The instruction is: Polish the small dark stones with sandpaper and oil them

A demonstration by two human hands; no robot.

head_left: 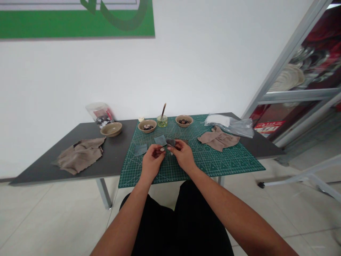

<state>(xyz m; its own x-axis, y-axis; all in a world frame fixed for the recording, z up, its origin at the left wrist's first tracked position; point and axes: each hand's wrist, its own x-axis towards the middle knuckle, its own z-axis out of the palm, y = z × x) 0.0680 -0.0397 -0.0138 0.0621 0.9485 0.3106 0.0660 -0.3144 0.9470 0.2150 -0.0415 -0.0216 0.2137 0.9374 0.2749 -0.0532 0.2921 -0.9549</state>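
Note:
My left hand (153, 159) is closed in a pinch on a small pale piece (162, 149) above the green cutting mat (207, 163). Right beside it, my right hand (182, 153) grips a dark grey piece (171, 142), perhaps sandpaper or cloth, between thumb and fingers. The fingertips of both hands are close together. Just beyond them lies a blue-grey square (160, 140), and another blue-grey square (140, 149) rests left of my left hand. Something brownish lies partly hidden behind my right hand.
Behind the hands stand a bowl of small pieces (147, 126), a glass jar (162, 121) with a brown stick, and a second filled bowl (184, 121). Brown cloths (81, 155) (218, 138) flank them. Further out are an empty bowl (111, 129), a tipped plastic jar (99, 113) and a clear bag (234, 125).

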